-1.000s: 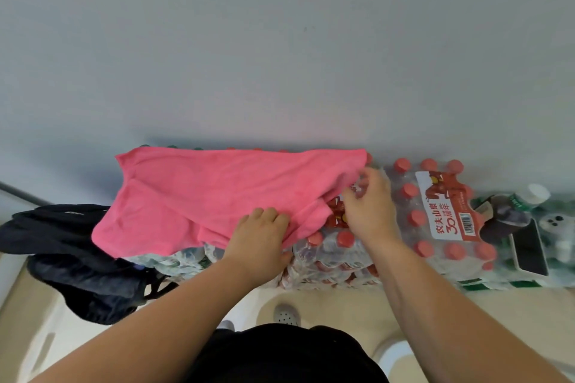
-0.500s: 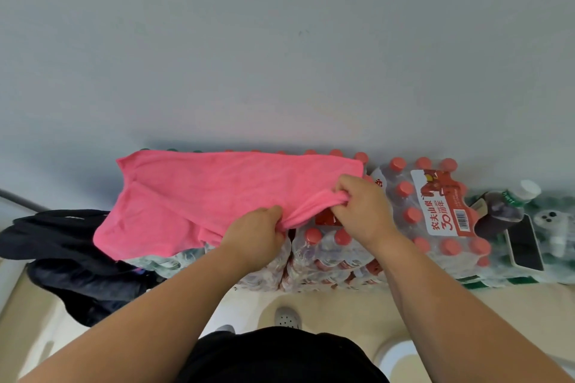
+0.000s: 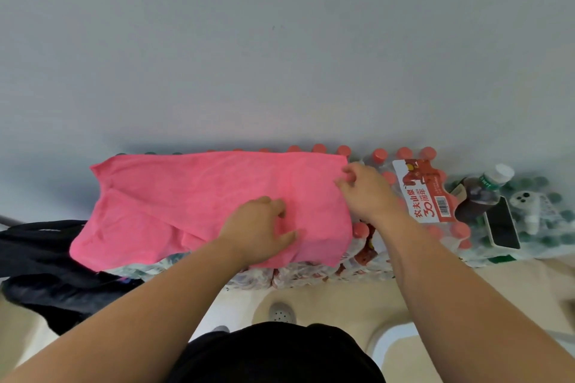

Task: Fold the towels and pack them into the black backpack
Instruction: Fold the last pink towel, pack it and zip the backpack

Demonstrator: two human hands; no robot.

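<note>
A pink towel (image 3: 186, 202) lies spread over shrink-wrapped packs of bottled water against the wall. My left hand (image 3: 259, 228) rests palm-down on the towel's front right part, fingers spread flat. My right hand (image 3: 364, 193) is at the towel's right edge, its fingertips pinching the far right corner. The black backpack (image 3: 46, 270) sags at the left, partly under the towel's left end.
Water packs with red caps (image 3: 404, 165) carry a red-and-white label (image 3: 426, 193). Further right lie a dark drink bottle (image 3: 480, 193), a phone (image 3: 502, 224) and a small white device (image 3: 525, 200). A beige floor (image 3: 342, 298) with a drain runs below.
The towel's front right part, bunched between both hands before, now lies pulled out flat to the right. My left hand went from gripping the cloth to pressing flat on it.
</note>
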